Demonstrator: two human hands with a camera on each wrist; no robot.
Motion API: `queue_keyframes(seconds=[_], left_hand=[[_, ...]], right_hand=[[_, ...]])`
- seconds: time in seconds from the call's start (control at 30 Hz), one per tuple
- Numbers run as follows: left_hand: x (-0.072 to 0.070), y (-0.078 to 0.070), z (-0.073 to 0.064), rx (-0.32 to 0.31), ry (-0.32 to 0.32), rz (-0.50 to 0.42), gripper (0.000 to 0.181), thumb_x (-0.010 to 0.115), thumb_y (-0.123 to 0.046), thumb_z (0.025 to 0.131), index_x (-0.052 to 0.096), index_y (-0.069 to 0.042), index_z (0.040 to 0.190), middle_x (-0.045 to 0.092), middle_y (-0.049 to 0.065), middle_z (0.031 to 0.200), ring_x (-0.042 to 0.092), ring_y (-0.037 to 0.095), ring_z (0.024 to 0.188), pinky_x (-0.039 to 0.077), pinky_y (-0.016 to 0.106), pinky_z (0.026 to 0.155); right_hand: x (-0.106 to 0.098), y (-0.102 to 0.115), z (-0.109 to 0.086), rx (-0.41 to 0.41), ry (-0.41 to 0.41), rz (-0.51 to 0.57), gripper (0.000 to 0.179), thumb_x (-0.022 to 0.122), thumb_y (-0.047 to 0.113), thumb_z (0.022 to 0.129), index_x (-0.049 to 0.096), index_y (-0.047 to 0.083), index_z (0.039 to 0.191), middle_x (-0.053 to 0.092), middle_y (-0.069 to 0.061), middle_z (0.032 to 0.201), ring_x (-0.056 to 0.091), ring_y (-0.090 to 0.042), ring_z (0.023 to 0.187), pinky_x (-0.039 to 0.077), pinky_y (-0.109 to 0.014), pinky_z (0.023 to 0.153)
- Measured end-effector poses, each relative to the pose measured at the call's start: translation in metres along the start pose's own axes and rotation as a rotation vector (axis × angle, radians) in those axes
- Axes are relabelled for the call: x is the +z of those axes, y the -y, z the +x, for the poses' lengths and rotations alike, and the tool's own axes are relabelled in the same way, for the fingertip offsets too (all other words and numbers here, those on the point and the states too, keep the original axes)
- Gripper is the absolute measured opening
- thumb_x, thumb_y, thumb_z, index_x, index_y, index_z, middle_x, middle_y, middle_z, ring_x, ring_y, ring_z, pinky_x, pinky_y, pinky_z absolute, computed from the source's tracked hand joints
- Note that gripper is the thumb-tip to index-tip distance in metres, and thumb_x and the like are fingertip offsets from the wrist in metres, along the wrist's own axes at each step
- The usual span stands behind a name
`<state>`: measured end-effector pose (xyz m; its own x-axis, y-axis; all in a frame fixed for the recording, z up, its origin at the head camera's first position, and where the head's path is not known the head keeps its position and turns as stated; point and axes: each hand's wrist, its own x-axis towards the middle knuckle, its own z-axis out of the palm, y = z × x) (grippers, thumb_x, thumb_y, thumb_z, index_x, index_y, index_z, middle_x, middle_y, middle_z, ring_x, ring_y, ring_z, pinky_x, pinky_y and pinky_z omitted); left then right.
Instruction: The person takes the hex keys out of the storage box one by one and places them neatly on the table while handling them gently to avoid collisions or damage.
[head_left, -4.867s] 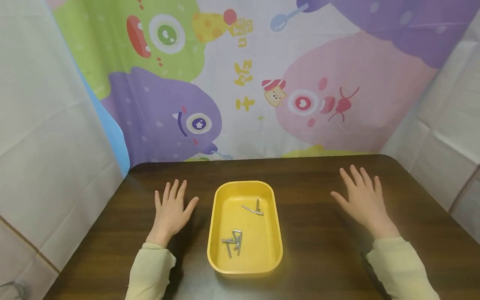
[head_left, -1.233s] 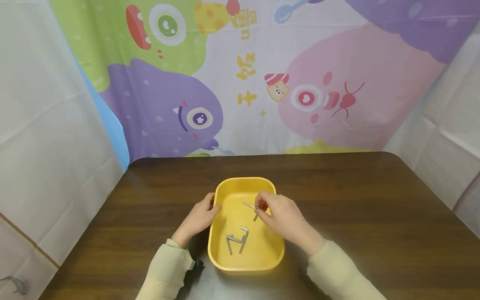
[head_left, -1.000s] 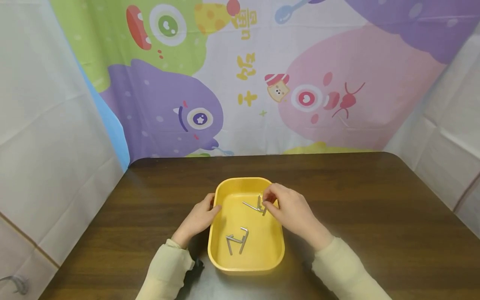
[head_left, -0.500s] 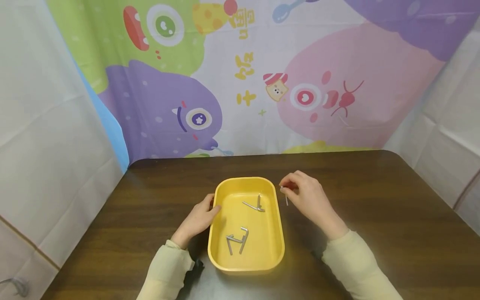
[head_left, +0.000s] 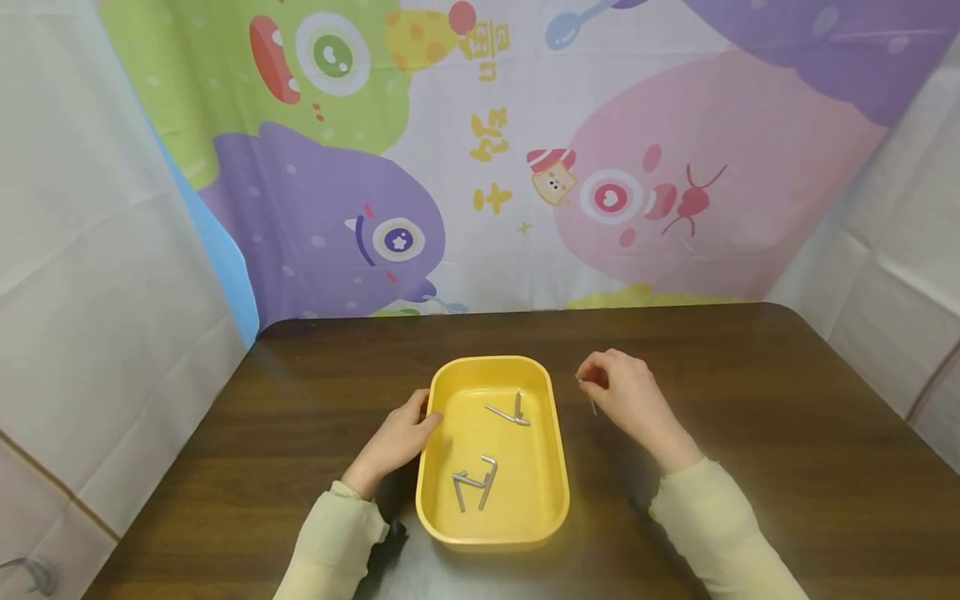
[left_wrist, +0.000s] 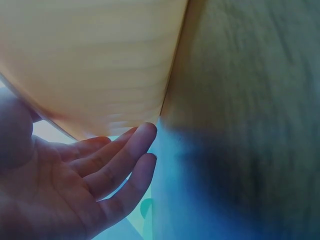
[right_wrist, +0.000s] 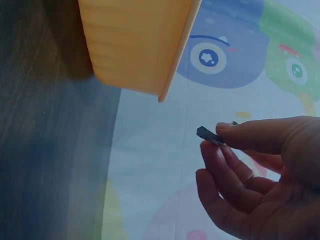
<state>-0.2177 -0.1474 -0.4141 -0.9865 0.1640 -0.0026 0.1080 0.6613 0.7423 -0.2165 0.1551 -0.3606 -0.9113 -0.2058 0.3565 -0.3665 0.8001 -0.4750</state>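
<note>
Lower centre of frame: yellow tray (head_left: 517,471), walls containing near hex keys (head_left: 487,488). Your left hand (head_left: 397,437) grips tray's left wall, thumb over rim, likely steadying it. Far hex keys (head_left: 507,416) sit loose beyond. Right of tray, your right hand (head_left: 630,400) pinches single hex key (right_wrist: 210,135), likely too thin for full grip. Printed cloth (head_left: 480,250) fills upper frame.

Long, pale yellow-green sleeves (head_left: 738,546) end in loose, softly wrinkled cuffs (head_left: 686,493).
</note>
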Motion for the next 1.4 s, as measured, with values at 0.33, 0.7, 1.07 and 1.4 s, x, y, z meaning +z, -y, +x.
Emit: queue_keyframes(seconds=[0.33,0.7,1.07,1.4], left_hand=[[0.0,0.002,0.001,0.01,-0.001,0.002,0.038,0.049,-0.022,0.092,0.045,-0.006,0.126,0.06,0.012,0.111,0.059,0.019,0.087,0.048,0.037,0.078],[0.0,0.001,0.001,0.015,-0.003,0.006,0.037,0.048,-0.02,0.091,0.046,-0.005,0.125,0.061,0.013,0.109,0.059,0.019,0.085,0.048,0.037,0.077],[0.001,0.001,0.001,-0.004,0.0,-0.01,0.038,0.048,-0.021,0.091,0.045,-0.006,0.126,0.06,0.012,0.111,0.058,0.018,0.086,0.048,0.037,0.078],[0.001,0.002,0.001,0.0,-0.003,-0.003,0.039,0.049,-0.022,0.091,0.045,-0.006,0.126,0.06,0.012,0.111,0.058,0.018,0.085,0.048,0.036,0.077]], right_hand=[[0.005,-0.01,0.002,0.102,0.132,-0.038,0.007,0.066,0.005,0.076,0.06,0.008,0.075,0.056,-0.001,0.07,0.051,-0.014,0.064,0.042,-0.029,0.06],[0.021,-0.018,-0.001,0.191,0.287,-0.022,0.008,0.067,0.009,0.075,0.059,0.01,0.073,0.054,0.0,0.067,0.049,-0.015,0.062,0.039,-0.028,0.056],[0.029,-0.022,-0.002,0.211,0.335,-0.052,0.009,0.067,0.008,0.073,0.059,0.011,0.071,0.052,0.001,0.065,0.048,-0.016,0.062,0.038,-0.03,0.058],[0.035,-0.027,-0.002,0.217,0.358,-0.056,0.01,0.067,0.008,0.073,0.058,0.011,0.07,0.051,0.001,0.065,0.048,-0.016,0.062,0.036,-0.029,0.058]])
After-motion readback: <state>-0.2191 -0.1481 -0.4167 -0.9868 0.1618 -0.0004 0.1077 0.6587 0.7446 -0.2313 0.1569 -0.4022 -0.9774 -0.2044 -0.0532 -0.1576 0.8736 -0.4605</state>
